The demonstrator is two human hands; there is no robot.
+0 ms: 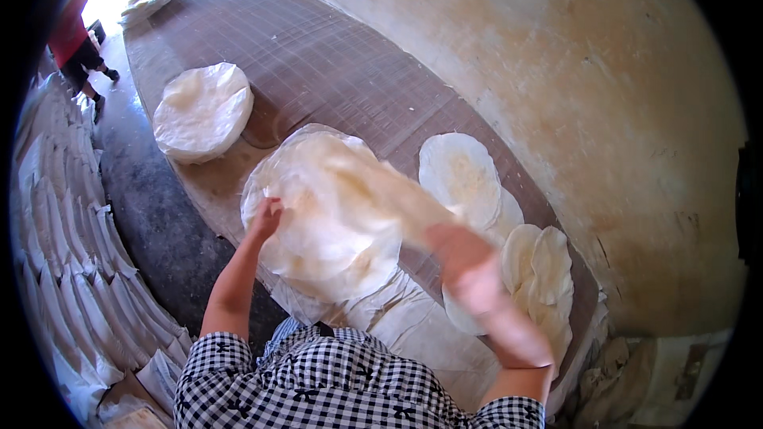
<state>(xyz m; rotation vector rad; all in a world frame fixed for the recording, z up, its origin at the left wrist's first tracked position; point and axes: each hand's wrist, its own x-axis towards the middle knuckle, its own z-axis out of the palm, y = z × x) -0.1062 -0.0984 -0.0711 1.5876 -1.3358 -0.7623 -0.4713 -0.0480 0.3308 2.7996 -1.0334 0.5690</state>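
Observation:
A stack of thin, round, pale sheets, like flatbread, lies in front of me on the table. Above the stack a loose thin sheet stretches toward the right, blurred by motion. Its right end is at my right hand, which is smeared but looks closed on it. My left hand is at the left edge of the stack, its fingers curled and seemingly pinching a sheet's edge. Whether that edge belongs to the loose sheet is unclear.
A tall round stack stands farther left on the long brown table. Separate round sheets and overlapping ones lie at right. A wall borders the far side. Rows of pale folded cloth line the floor; a person stands far left.

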